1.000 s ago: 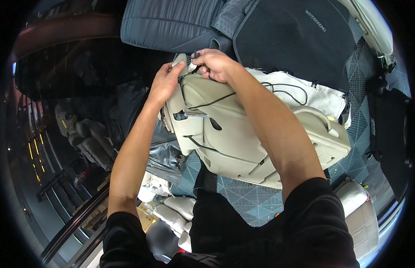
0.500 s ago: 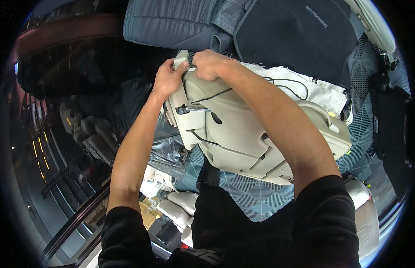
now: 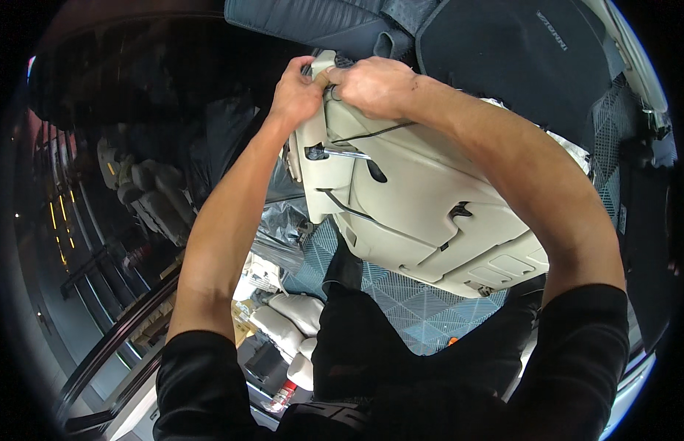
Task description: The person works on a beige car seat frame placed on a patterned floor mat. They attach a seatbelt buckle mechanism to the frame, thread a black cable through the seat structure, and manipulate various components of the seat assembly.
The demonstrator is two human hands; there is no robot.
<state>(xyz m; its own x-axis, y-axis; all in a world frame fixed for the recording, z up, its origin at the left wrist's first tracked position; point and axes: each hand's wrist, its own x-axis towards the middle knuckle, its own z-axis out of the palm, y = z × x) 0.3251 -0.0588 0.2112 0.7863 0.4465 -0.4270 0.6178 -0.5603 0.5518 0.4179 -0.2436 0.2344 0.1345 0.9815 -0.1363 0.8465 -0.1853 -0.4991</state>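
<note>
Both hands now meet at the top corner of the beige seat panel, the left hand touching the right hand.

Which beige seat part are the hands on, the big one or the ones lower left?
The big beige seat shell across the lap: left hand and right hand grip its top edge. The small beige cushions lie untouched below.

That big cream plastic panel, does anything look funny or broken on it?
Nothing looks broken. The cream plastic panel lies tilted on the blue mat, with thin black wires loose across it. The left hand and right hand pinch its top corner.
</note>
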